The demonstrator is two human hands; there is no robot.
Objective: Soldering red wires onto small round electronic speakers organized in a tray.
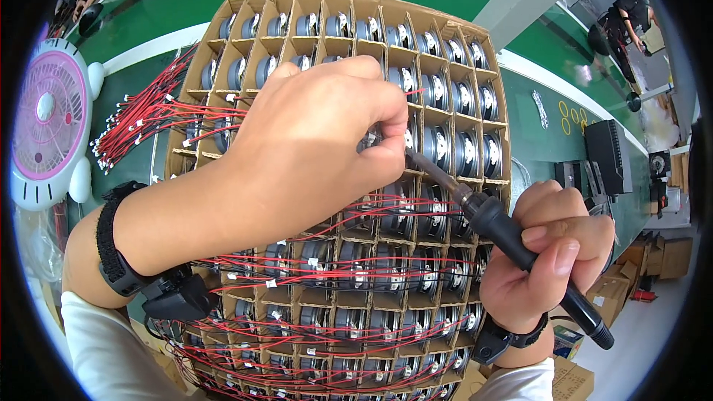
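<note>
From where I stand, a compartmented cardboard box [356,4] lies open on the green surface [535,152]; its dividers form rows of cells, each visible cell seating a round loudspeaker driver [439,145] on edge, with a pale terminal strip on many of them. The left hand [319,122] is positioned over the upper-middle cells, palm down; its thumb and index finger are brought together in a narrow pinch, and the hand hides what lies between them, so I cannot tell what they hold; a short red wire end [416,92] projects just beyond the index finger.

The right hand [553,252] holds a black-handled soldering iron [501,229], fingers wrapped around the grip and thumb laid along it; the iron slopes up and leftward, its tip near the left fingertips and above a driver cell; contact at the tip cannot be determined.

A bundle of red and black leads with white connectors [137,126] fans out over the box's left edge; further leads [356,275] cross the lower rows. Each wrist carries a black strap [111,249]; a white-and-purple fan [46,108] stands at left; yellow rings [566,125] and a black box-shaped unit [607,156] occupy the right side.
</note>
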